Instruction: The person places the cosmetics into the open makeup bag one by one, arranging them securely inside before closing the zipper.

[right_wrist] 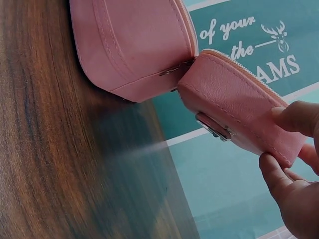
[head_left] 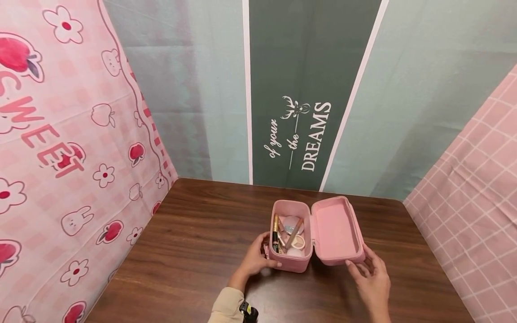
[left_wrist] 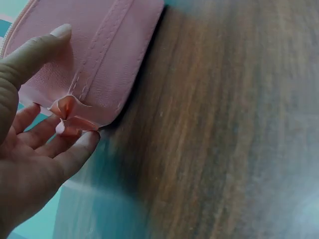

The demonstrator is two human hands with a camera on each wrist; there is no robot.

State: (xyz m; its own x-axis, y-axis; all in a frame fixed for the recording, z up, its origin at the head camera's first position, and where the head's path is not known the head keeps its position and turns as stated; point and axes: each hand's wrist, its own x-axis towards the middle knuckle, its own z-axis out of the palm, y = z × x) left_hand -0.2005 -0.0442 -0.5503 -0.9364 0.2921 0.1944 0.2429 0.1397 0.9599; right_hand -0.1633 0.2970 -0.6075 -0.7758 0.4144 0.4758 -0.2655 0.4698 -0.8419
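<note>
A pink makeup case [head_left: 291, 264] stands on the table with its zippered lid [head_left: 336, 229] swung out to the right. Inside lie a black and gold tube [head_left: 275, 231], a slim brownish stick [head_left: 294, 233], a round white-rimmed compact [head_left: 298, 242] and other cosmetics. My left hand [head_left: 254, 259] holds the case at its near left corner, thumb on the front wall, other fingers by a ruffled pink tab [left_wrist: 70, 112] on the side. At the lid's near right corner, my right hand [head_left: 372, 277] pinches the edge. The right wrist view shows a small handle [right_wrist: 214, 126] on the lid's outside.
The brown wood-grain table [head_left: 194, 224] carries the case near its middle. Behind it hangs a green printed cloth [head_left: 307, 67]. Pink patterned cloths hang along the left side [head_left: 81, 188] and right side [head_left: 472, 179].
</note>
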